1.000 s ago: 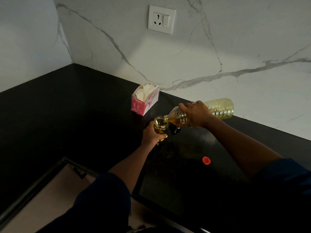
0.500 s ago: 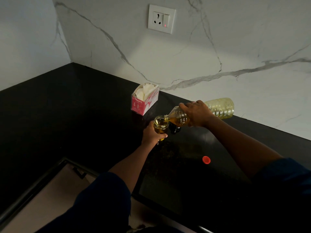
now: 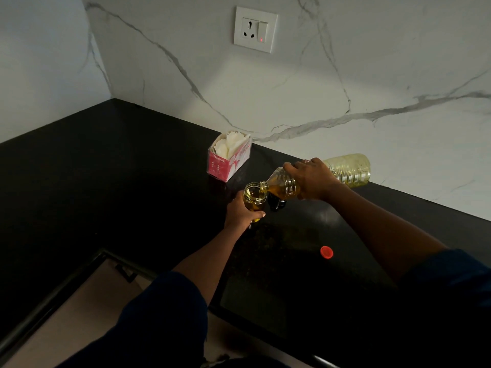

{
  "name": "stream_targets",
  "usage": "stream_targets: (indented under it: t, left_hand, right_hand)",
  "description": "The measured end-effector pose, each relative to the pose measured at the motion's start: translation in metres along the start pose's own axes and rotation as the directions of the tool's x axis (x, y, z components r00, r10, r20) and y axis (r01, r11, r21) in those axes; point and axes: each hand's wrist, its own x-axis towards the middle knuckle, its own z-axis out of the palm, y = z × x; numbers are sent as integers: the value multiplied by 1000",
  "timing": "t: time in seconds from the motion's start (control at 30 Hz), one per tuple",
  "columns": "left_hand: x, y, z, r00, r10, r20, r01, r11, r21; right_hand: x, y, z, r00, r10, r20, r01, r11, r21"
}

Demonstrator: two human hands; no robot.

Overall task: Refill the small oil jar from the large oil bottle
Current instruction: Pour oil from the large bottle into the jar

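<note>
Right grip (image 3: 310, 179) clamped round bottle (image 3: 350, 170), tipped near level, neck over jar (image 3: 255, 193) mouth. Left grip (image 3: 240, 212) wrapped round jar, upright, low over table (image 3: 132, 181); resting or lifted, could not tell. Step judged: pour in hand. Jar was clear glass, lid off, amber oil inside, level hard to read. Next would need steady tilt, then righting bottle before oil nears rim. Red cap (image 3: 326, 252) lay on table, well apart

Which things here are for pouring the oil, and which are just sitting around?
For the job: small jar, held by the left hand; large oil bottle, tipped by the right hand; red cap, probably the bottle's.
Just lying about: tissue box; wall socket.
</note>
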Motion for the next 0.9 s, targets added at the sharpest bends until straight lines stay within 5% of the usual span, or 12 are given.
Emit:
stream_targets:
  t: [0.9]
  left_hand:
    - [-1, 1, -1, 1000, 6, 4, -6, 1000, -12]
  right_hand:
    - [-1, 0, -4, 1000, -6, 3, 7, 1000, -10]
